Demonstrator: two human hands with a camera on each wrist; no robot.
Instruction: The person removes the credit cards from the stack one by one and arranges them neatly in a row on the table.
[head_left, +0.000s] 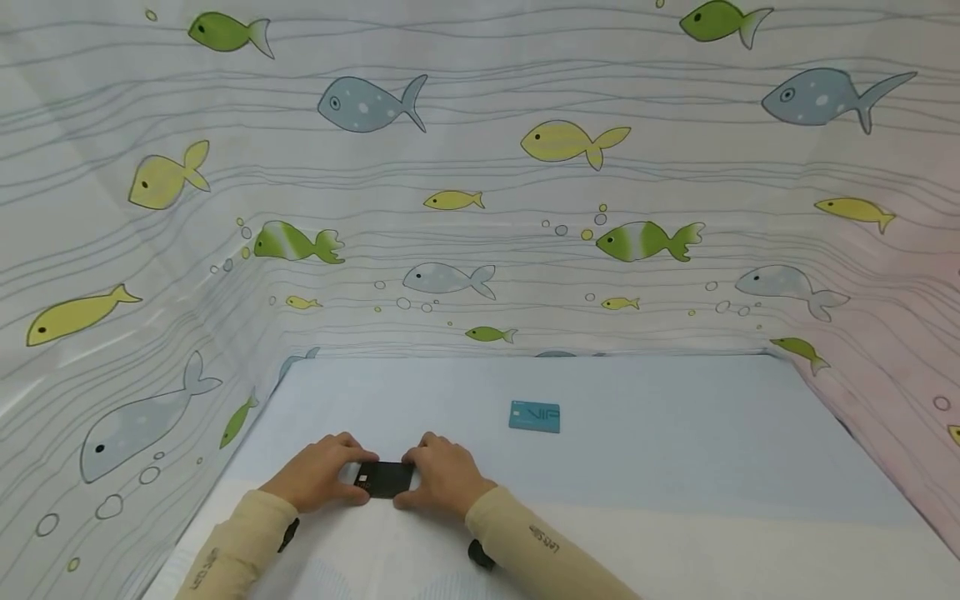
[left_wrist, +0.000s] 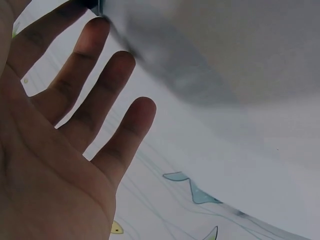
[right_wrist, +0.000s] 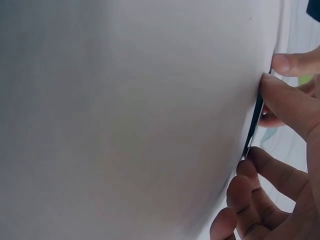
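Note:
A black card (head_left: 390,481) with a small light chip is held flat, low over the white table, between both hands. My left hand (head_left: 318,473) pinches its left end with thumb and index finger; the other fingers of the left hand (left_wrist: 60,135) stretch out apart in the left wrist view. My right hand (head_left: 445,475) pinches the opposite end between thumb and fingers. Seen edge-on in the right wrist view, the card (right_wrist: 254,122) is a thin dark strip at the fingertips. Beyond the right hand, a blue card (head_left: 535,417) with large lettering lies on the table.
The white table (head_left: 675,450) stretches forward and to the right of the hands. Around it rise cloth walls (head_left: 480,233) printed with fish and wavy lines. A dark wrist strap piece (head_left: 481,554) shows under the right sleeve.

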